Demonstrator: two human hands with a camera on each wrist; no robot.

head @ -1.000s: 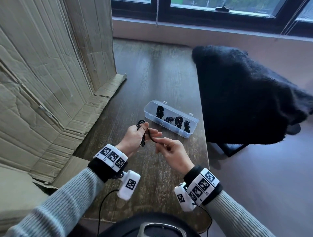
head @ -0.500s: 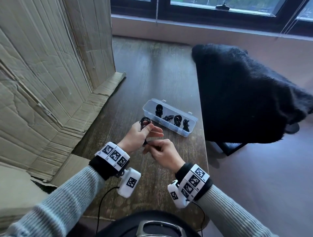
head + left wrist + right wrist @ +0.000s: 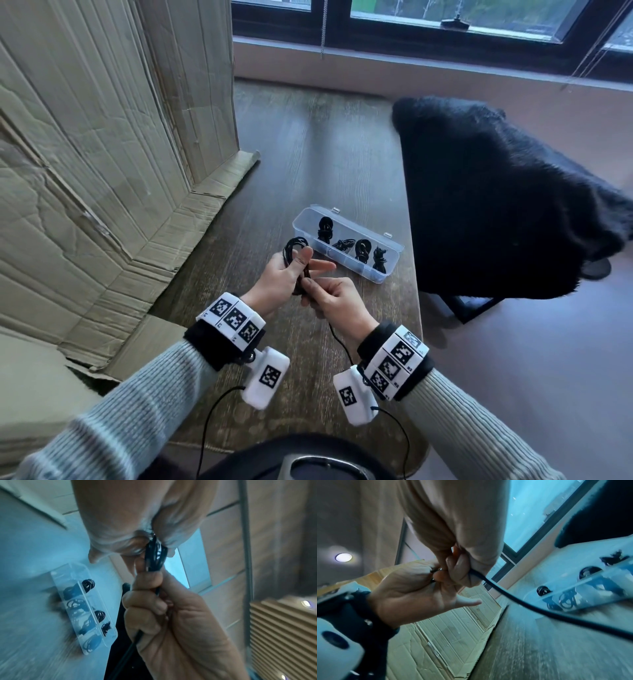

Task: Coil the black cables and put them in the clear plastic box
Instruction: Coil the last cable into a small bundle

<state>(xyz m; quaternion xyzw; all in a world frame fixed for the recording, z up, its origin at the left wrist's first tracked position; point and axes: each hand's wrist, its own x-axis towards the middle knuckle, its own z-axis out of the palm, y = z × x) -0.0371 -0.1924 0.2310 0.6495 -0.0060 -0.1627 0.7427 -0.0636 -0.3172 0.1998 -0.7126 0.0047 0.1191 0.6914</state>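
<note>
My left hand [image 3: 291, 270] pinches a small coil of black cable [image 3: 294, 247] between thumb and fingers, above the wooden table [image 3: 308, 154]. My right hand [image 3: 329, 298] grips the loose end of the same cable [image 3: 513, 597] just below the coil; the tail trails down past my right wrist. In the left wrist view the coil [image 3: 155, 553] sits between both hands. The clear plastic box [image 3: 346, 263] lies open just beyond my hands, with several coiled black cables [image 3: 361, 248] in its compartments.
A large flattened cardboard box [image 3: 102, 154] leans along the left side of the table. A chair covered in black fleece [image 3: 496, 205] stands at the table's right edge. A window sill [image 3: 411, 61] runs behind.
My right hand has moved down and in under the left hand, drawing the cable's end along the coil. The left hand holds the coil slightly higher.
</note>
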